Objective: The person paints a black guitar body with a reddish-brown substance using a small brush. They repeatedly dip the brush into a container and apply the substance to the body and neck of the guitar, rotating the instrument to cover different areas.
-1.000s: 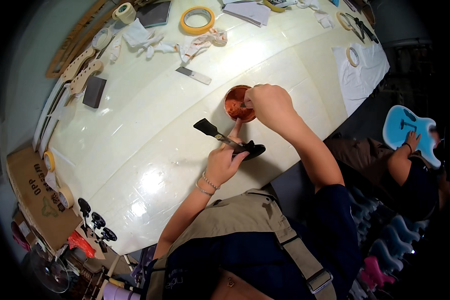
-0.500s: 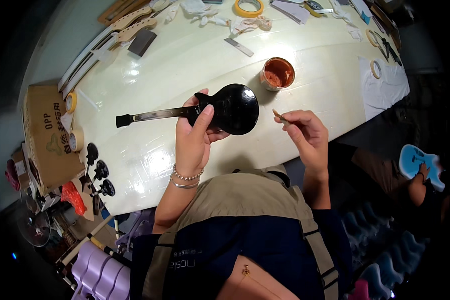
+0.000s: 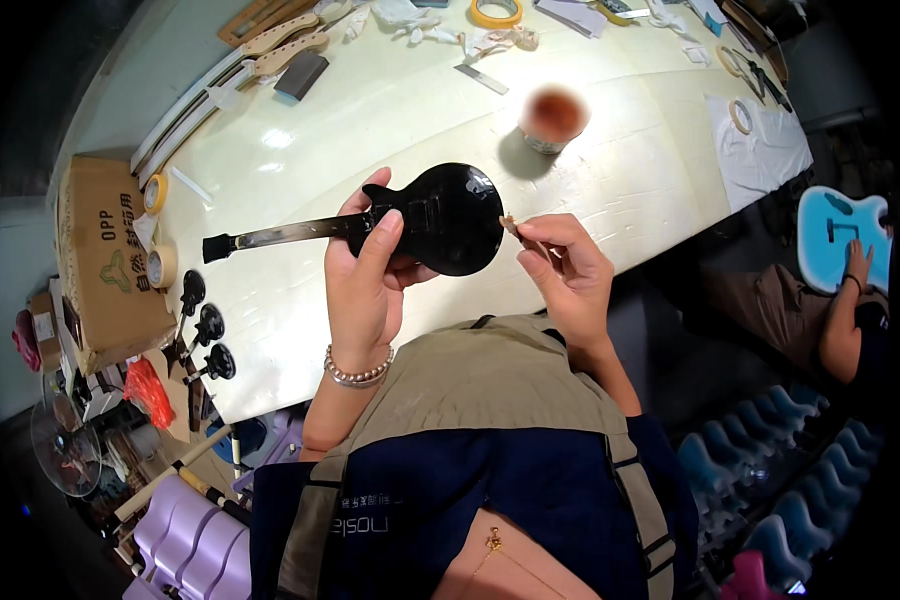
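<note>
My left hand (image 3: pixel 365 265) is closed around a glossy black miniature guitar (image 3: pixel 445 215), held flat above the table with its neck pointing left. My right hand (image 3: pixel 570 275) pinches a small thin tool (image 3: pixel 520 230) with brownish stuff on its tip, which is at the right edge of the guitar body; whether they touch I cannot tell. Beyond my hands stands an open tin of orange-brown paste (image 3: pixel 553 115) on the pale table (image 3: pixel 630 170), blurred now.
Wooden necks (image 3: pixel 288 45), a dark block (image 3: pixel 300 77), a metal blade (image 3: pixel 480 78) and tape rolls (image 3: pixel 495 10) lie toward the back. A cardboard box (image 3: pixel 105 290) and black pieces (image 3: pixel 210 325) are left. Right, a seated person's arm (image 3: pixel 840 335) rests by a blue guitar body (image 3: pixel 840 240).
My right hand has left the tin with the small tool and moved to the guitar's right edge. The guitar, in my left hand, has turned flat, neck leftward.
</note>
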Demonstrator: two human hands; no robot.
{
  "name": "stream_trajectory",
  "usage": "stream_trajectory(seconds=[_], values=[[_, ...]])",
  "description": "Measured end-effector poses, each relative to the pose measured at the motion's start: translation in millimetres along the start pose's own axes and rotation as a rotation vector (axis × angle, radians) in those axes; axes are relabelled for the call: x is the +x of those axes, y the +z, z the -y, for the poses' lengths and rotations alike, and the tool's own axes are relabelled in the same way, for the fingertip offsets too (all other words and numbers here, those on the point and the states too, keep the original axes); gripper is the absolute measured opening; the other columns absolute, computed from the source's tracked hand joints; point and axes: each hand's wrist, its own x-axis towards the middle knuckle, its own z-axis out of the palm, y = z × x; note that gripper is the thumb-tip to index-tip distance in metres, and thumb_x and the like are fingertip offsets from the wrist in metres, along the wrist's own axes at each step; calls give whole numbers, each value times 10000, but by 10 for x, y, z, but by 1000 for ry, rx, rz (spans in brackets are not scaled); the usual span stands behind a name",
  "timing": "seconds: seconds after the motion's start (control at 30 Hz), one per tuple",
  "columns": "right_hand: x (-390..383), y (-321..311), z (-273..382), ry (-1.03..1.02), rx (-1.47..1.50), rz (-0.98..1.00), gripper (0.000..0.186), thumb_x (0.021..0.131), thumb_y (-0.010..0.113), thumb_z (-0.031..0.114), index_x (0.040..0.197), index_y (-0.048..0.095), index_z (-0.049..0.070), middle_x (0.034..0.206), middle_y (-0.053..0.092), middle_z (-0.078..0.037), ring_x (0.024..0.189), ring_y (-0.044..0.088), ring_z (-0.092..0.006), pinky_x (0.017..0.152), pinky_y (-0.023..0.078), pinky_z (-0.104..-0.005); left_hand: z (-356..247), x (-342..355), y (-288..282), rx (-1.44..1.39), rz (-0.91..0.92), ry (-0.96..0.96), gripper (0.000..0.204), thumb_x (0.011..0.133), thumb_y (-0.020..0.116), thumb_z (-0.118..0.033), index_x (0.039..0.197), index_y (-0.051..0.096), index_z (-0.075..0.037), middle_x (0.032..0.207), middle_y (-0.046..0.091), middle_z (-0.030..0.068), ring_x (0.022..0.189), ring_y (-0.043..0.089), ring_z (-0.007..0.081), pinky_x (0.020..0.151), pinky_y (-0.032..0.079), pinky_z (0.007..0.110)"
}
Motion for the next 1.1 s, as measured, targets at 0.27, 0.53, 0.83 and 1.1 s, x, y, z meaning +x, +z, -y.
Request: stream_trajectory(seconds=[0.27,0.53,0.83,1.1], values=[[6,109,70,-335,-562,-45,279,650,678,-78,885,667,72,838,626,-38,730,523,-204,616,419,-278,-21,-29,-86,-37,-28,7,444,873,509,-128,1273,358,-5,1035,579,129,832,643,198,605,572,306],[47,4,364,-350,-709,136,278,628,683,-55,879,669,65,789,641,-51,667,539,-205,582,427,-285,-34,3,-96,-46,-84,33,449,867,509,-153,1269,376,-5,1007,597,126,805,652,191,574,578,306],[314,-46,417,-519,-896,130,245,622,679,-23,851,667,63,739,636,-41,613,535,-189,525,435,-264,-66,-2,-67,39,-66,96,467,862,530,-153,1271,367,2,1011,587,131,814,649,189,584,574,296],[264,-47,405,-530,-936,164,222,615,685,-16,817,678,79,729,633,-23,598,519,-170,495,425,-252,-48,27,-18,10,-95,84,448,867,531,-137,1264,368,-8,1010,579,115,822,647,183,582,567,278]])
